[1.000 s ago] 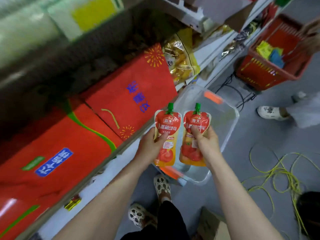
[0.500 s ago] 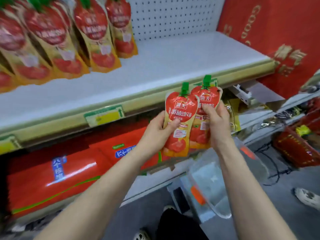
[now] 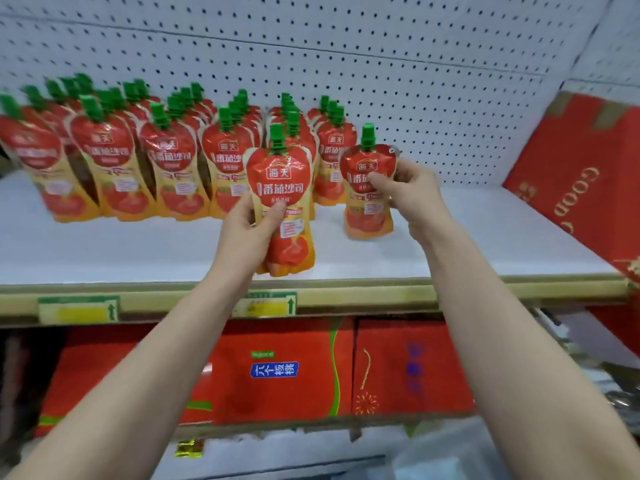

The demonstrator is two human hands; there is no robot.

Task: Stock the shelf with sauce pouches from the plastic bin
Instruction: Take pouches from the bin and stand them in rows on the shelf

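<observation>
Left hand (image 3: 247,233) up over the shelf (image 3: 485,237), fingers pinching one sauce pouch (image 3: 281,188) upright near the front edge. Right hand (image 3: 412,192) pinches a second pouch (image 3: 369,188), its base touching the shelf right of the stocked rows (image 3: 166,161).

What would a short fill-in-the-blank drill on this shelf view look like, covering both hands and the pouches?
1. Each hand holds ____ sauce pouch.
2. The pouch in the right hand sits to the ____ of the stocked rows.
3. The caps on the pouches are ____ in colour.
4. The left hand holds its pouch nearer the shelf's ____ edge than the right hand's pouch.

Missing words: one; right; green; front
</observation>
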